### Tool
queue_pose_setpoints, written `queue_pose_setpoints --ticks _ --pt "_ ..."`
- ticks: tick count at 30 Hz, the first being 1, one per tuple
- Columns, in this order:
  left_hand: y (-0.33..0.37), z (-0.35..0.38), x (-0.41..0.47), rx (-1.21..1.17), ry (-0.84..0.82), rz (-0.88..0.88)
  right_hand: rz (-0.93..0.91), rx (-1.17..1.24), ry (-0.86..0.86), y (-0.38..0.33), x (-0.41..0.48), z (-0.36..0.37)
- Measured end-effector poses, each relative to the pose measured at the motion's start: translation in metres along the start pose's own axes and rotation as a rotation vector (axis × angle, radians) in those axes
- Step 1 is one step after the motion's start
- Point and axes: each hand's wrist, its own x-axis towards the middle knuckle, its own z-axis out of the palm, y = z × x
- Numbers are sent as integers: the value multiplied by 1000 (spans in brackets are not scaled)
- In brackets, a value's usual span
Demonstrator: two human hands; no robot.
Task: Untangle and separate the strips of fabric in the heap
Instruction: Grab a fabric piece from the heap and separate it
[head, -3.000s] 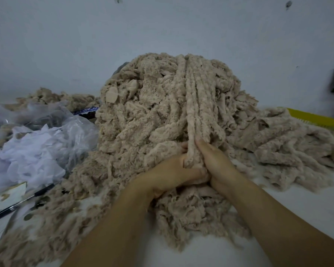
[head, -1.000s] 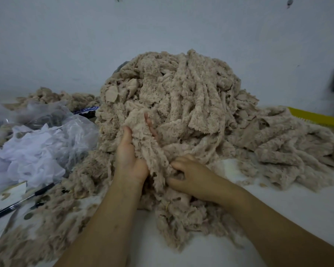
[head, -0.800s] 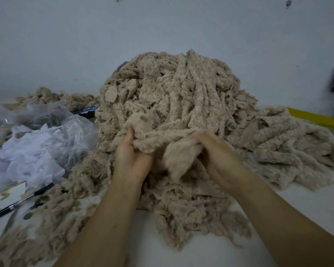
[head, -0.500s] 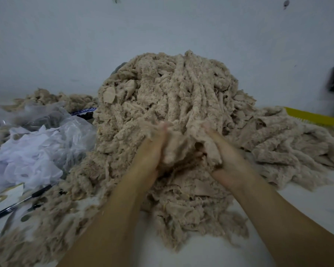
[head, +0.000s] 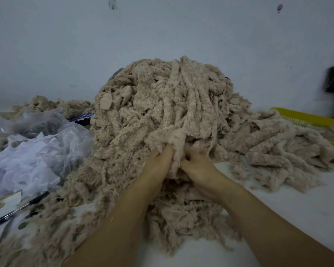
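A white surface (head: 297, 205) carries a heap of beige fabric strips (head: 162, 105), a flatter spread (head: 278, 151) of them at right, clear plastic bags (head: 37, 151) (white cloth inside) and a black pen (head: 17, 211) at left, a yellow basket (head: 305, 118) far right.

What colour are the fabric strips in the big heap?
The fabric strips are beige, seen in the head view.

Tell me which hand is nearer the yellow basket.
Right. The right hand, gripping the fabric strips, is on the side of the yellow basket; the left hand grips beside it, farther away.

Dim, flat light; soft focus, edges blurred and bowed.
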Motion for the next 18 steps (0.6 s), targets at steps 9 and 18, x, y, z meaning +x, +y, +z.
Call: queue_pose_setpoints --ticks 9,18 --pt "20 25 13 142 -274 47 -69 819 576 -28 12 -88" --pt "8 85 48 474 -296 212 205 609 674 -1 34 -97"
